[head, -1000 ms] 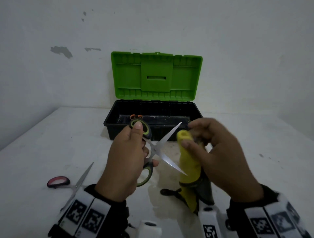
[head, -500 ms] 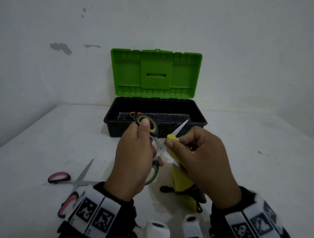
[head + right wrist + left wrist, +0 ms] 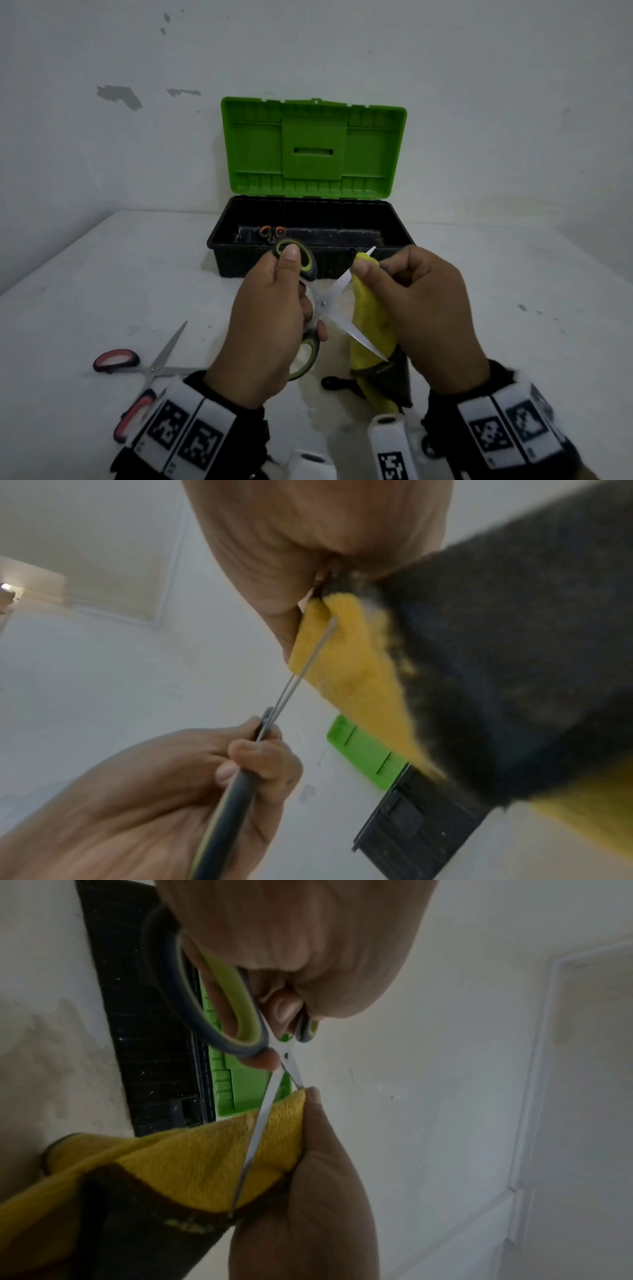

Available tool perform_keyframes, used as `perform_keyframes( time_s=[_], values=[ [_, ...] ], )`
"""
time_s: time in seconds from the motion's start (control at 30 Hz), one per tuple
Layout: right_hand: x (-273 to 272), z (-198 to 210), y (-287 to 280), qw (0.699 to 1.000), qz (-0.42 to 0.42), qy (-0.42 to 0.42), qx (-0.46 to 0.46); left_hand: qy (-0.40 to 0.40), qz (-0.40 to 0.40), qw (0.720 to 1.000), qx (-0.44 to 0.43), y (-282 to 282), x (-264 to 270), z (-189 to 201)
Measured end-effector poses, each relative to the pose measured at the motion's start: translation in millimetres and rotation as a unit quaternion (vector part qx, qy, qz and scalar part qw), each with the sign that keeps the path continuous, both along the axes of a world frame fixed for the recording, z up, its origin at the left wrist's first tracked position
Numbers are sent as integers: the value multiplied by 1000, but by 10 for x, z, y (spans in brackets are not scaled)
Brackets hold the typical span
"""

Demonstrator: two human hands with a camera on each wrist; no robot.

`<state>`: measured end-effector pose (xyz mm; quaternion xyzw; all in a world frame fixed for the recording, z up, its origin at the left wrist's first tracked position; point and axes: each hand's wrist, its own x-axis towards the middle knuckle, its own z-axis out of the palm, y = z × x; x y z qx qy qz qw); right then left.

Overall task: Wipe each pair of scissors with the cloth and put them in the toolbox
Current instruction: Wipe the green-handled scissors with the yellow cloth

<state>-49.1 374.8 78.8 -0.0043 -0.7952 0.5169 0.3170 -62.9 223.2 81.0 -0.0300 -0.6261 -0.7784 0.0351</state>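
Three pairs of scissors show in the head view, and a fourth thing may hide under the cloth. One pair, the orange-handled scissors [image 3: 272, 231], already lies inside the open toolbox [image 3: 224, 255] at the centre of the frame, only its loops showing above the black front wall; I take that pair as finished. The green-handled scissors [image 3: 323, 303] are in hand just in front of the box, blades spread in an X. The left hand [image 3: 265, 329] grips their handles, thumb over the upper loop and fingers curled round the lower one. The right hand [image 3: 421, 315] pinches the yellow cloth [image 3: 371, 315] round the upper blade near its tip, thumb on one side, fingers on the other; the left wrist view shows the other blade lying bare across the cloth. So the wiping of this pair looks to be midway: one blade is being rubbed, and the drop into the box is not yet done. At lower left of the frame the red-handled scissors [image 3: 118, 359] lie open on the white table [image 3: 85, 291], partly hidden by the left wrist band, and seem untouched. A dark loop [image 3: 330, 382] pokes out beneath the hanging cloth; I cannot tell what it is.
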Motion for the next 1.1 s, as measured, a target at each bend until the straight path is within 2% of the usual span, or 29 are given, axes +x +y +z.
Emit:
perform_keyframes(
  time_s=[0.17,0.33,0.53,0.67,0.77,0.83,0.9,1.0,1.1],
  values=[
    [50,30,-59,997,66,-34,23,-18,-19,1000,8,-63,-36,1],
    [-67,71,114,999,23,-18,-46,-41,-41,998,15,-72,-52,24],
    [-12,34,24,995,78,-42,-49,-77,-69,994,33,-108,-77,54],
    [-115,55,160,997,22,-17,-77,-83,-64,994,23,-111,-67,55],
    [-126,88,253,997,3,-18,-76,-57,-30,997,-40,-127,-61,23],
    [-68,130,280,999,7,-13,-37,-27,1,995,-93,-132,-40,16],
    [19,183,240,998,25,2,54,-5,23,993,-113,-116,-23,33],
    [114,188,34,979,69,4,190,10,29,993,-113,-66,-3,75],
    [117,47,-120,965,83,-1,249,28,28,988,-147,-7,25,98]
  ],
)
